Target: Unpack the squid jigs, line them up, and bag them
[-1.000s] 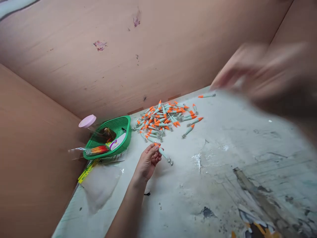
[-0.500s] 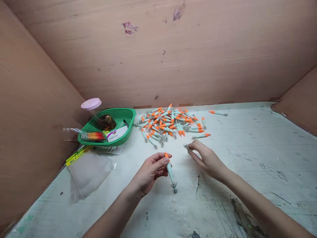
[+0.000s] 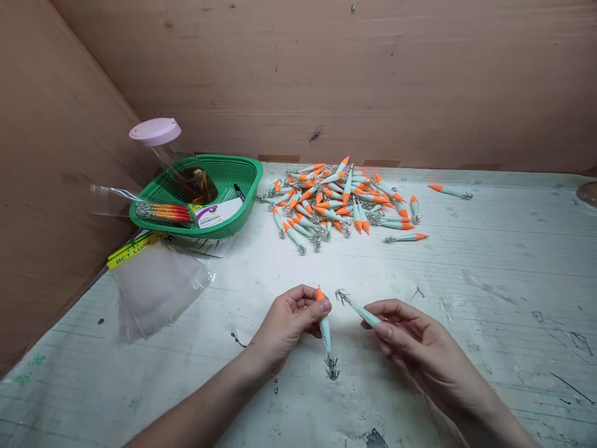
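Note:
Pinched in my left hand [image 3: 291, 323] is a squid jig [image 3: 325, 333], pale green with an orange nose. Its nose points up and its ring of hooks hangs down toward me. My right hand [image 3: 415, 342] grips a second squid jig [image 3: 364, 314] by its front end, which the fingers cover. The hooks of that one point up and left, close to the left hand's jig but apart from it. Beyond both hands lies a pile of squid jigs [image 3: 333, 196] of the same colours.
A green basket [image 3: 258, 193] at the left holds a pink-lidded jar [image 3: 163, 149], a printed card [image 3: 219, 213] and a bag of red-yellow jigs [image 3: 165, 212]. Clear plastic bags [image 3: 156, 289] with a yellow header lie before it. One stray jig [image 3: 450, 191] lies right of the pile. Brown board walls enclose the table.
My right hand has come back toward me and turned, and the jig in it now shows plainly. The left hand keeps its jig. My view has tilted down.

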Available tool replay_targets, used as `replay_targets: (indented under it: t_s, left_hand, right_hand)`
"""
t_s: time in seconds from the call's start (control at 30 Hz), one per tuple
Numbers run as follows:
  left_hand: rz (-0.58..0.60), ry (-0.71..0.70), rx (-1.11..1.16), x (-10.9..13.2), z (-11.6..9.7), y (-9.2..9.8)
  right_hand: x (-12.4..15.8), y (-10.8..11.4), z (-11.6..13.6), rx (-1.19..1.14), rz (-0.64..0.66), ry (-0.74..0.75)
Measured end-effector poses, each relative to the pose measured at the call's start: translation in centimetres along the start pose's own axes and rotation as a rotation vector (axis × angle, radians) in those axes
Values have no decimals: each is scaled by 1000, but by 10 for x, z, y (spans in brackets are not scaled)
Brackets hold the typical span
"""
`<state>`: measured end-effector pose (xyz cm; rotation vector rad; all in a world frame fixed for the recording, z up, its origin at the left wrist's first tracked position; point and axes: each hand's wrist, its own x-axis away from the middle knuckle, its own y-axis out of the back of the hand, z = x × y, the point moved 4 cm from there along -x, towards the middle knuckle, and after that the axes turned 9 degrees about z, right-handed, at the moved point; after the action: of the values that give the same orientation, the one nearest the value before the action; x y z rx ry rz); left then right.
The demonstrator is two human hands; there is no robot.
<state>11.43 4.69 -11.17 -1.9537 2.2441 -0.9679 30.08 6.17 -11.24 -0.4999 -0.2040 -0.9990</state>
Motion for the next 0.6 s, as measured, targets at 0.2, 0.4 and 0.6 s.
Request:
replay_targets:
  t_s: [0.2,0.4,0.6]
  left_hand:
    - [-16,-22,-3,-5,4,7]
    - [-12,26,-11,-6,7,7]
    - [95,45,23,-4,12,2]
  right_hand:
    - [-4,20,7,-43,-215,54]
    - [-8,12,4,-123,-13,12]
    - [-6,-5,-2,-117,123,-9]
